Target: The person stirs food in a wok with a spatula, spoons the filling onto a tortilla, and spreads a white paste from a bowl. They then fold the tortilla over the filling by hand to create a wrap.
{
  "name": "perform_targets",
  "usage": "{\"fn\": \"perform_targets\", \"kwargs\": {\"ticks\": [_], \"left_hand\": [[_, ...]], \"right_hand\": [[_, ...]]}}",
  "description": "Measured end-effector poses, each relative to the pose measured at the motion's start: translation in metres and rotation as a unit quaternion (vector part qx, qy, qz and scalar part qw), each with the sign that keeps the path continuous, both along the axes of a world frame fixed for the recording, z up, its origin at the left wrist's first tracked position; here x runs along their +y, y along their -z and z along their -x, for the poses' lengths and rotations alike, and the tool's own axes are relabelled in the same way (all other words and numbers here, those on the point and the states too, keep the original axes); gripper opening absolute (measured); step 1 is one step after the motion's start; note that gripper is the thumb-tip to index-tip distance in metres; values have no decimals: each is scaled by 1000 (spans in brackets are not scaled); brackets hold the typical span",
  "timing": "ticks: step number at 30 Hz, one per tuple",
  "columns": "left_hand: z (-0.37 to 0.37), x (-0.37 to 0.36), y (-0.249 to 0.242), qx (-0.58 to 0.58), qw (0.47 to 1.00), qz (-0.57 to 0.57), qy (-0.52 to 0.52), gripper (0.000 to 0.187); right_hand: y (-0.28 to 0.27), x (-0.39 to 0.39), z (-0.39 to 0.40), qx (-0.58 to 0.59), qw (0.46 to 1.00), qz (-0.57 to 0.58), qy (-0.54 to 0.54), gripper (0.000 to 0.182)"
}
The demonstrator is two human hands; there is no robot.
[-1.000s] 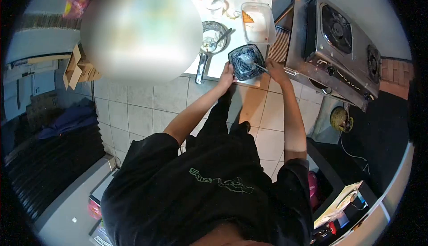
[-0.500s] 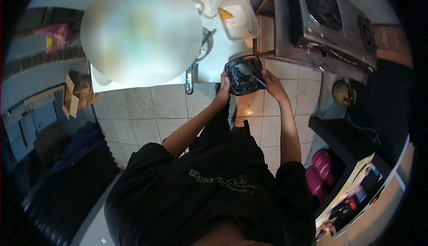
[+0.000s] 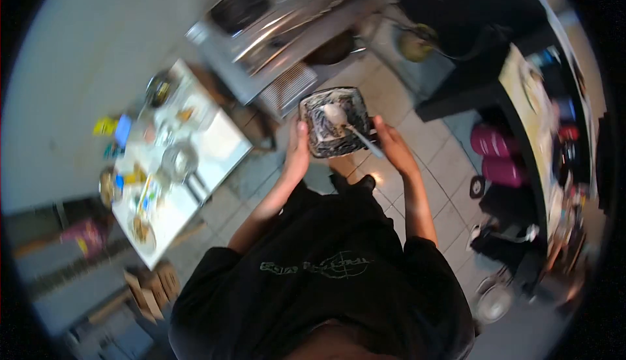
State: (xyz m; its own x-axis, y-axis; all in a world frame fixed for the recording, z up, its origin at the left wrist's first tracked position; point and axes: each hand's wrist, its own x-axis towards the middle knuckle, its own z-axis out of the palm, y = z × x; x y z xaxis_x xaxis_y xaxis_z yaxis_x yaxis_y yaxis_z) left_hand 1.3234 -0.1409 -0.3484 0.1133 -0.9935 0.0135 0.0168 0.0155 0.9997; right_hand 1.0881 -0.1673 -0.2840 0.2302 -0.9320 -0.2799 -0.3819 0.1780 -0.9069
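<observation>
A square black bowl (image 3: 321,139), its inside smeared with white residue, is held up in front of my body. My left hand (image 3: 298,154) grips its left side, thumb along the rim. On the opposite side my right hand (image 3: 395,149) holds the bowl's right edge, close to the spoon handle. A metal spoon (image 3: 338,116) rests in the bowl with whitish stuff on its head, and its handle sticks out over the lower right rim. The fingers beneath the bowl are hidden.
To the left stands a white table (image 3: 225,139) with a strainer-like pan (image 3: 179,161), a metal bowl (image 3: 158,90) and several food items. A gas stove (image 3: 261,40) is ahead. Along the right runs a black shelf (image 3: 521,138) near pink slippers (image 3: 493,143); a cardboard box (image 3: 153,289) lies lower left.
My body has turned to the right, so the table has swung to the left and the stove now lies ahead. Both hands still hold the bowl with the spoon in it.
</observation>
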Motion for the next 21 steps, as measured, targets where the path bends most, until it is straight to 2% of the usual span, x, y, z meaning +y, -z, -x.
{"fn": "perform_targets", "kwargs": {"ticks": [1,3,4,7,10,11,14,18,20,21], "left_hand": [[34,-10,-6,9,999,-1,38,63],[107,-29,-20,23,993,-9,114,68],[125,-49,-4,34,988,-43,148,71],[223,-65,-15,42,971,-79,223,78],[320,-75,-31,35,955,-39,291,74],[353,-82,-24,33,948,-55,310,71],[443,-103,-47,50,913,-54,402,70],[537,-126,-58,7,898,-89,430,82],[599,-150,-52,7,877,-24,479,69],[624,-151,-90,40,873,-105,474,73]], "right_hand": [[-11,9,33,-54,998,-24,32,69],[-41,25,102,-56,995,4,82,68],[-35,15,119,-53,994,-16,91,67],[-53,35,217,-53,981,-3,188,65],[-68,68,299,-85,958,22,274,66],[-60,69,329,-64,953,-18,294,67],[-79,82,394,-87,925,-9,369,67],[-99,93,458,-86,891,5,446,68],[-96,80,499,-81,877,23,473,67],[-94,72,522,-74,868,42,489,67]]}}
